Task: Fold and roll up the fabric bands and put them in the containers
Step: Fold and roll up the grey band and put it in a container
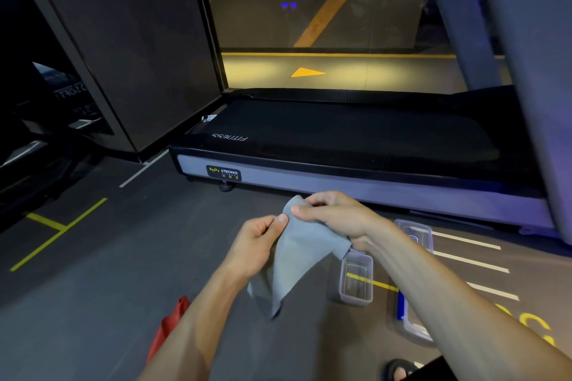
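A grey fabric band (297, 254) hangs in the air in front of me, held by both hands near its top edge. My left hand (257, 241) pinches its left side between thumb and fingers. My right hand (334, 216) grips the top right part, with the cloth draped under the palm. The lower end of the band dangles to a point. On the floor to the right stand clear plastic containers: one (356, 280) just below my right wrist, one (416, 233) farther back, and one (413, 322) with a blue edge partly hidden by my right forearm.
A treadmill (340, 158) lies across the floor just beyond my hands. A red fabric piece (168, 325) shows under my left forearm. A sandalled foot (399, 371) is at the bottom right. Yellow and white lines mark the grey floor.
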Demonstrator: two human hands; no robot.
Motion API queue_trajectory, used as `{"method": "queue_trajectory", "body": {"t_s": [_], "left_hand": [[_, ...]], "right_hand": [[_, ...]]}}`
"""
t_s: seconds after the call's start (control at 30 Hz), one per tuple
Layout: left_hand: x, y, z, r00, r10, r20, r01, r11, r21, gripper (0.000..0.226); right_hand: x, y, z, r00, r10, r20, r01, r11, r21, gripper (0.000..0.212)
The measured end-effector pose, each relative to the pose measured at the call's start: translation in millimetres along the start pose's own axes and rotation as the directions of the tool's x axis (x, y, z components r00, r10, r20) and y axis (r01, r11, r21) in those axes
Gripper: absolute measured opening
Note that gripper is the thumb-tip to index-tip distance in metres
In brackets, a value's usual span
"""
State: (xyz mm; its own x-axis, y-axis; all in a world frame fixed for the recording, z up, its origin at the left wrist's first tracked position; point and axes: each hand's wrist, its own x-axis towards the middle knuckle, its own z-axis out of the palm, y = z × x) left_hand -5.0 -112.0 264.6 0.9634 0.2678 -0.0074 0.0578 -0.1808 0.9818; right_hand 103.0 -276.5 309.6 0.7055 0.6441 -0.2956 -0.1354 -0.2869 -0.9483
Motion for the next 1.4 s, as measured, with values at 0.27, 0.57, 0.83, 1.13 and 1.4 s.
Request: {"method": "queue_trajectory", "body": {"t_s": [0.27,0.57,0.83,1.13,1.4], "left_hand": [[1.9,2.6,6.3,0.989,0.101,-0.104,-0.095,0.993,0.068,0.051],[0.6,3.9,1.0,0.998,0.061,0.012,-0.062,0.997,0.054,0.032],[1.0,0.6,-2.2,0.998,0.068,0.009,-0.069,0.986,0.154,0.036],[3.2,-5.0,-8.3,0.989,0.072,0.133,-0.072,0.997,-0.003,0.014],[5.1,-5.1,-9.0,0.997,0.039,0.074,-0.039,0.999,-0.008,0.023]], "right_hand": [[1.6,3.5,2.0,0.995,0.025,0.098,-0.037,0.992,0.12,0.027],[8.3,4.5,3.3,0.997,0.028,-0.071,-0.018,0.99,0.139,0.025],[5.9,2.1,3.7,0.999,0.036,-0.002,-0.036,0.989,0.145,0.045],[6.1,2.3,-2.6,0.998,-0.007,-0.058,0.015,0.992,0.127,0.045],[-0.8,-1.0,-0.9,0.996,0.013,0.085,-0.031,0.976,0.215,0.034]]}}
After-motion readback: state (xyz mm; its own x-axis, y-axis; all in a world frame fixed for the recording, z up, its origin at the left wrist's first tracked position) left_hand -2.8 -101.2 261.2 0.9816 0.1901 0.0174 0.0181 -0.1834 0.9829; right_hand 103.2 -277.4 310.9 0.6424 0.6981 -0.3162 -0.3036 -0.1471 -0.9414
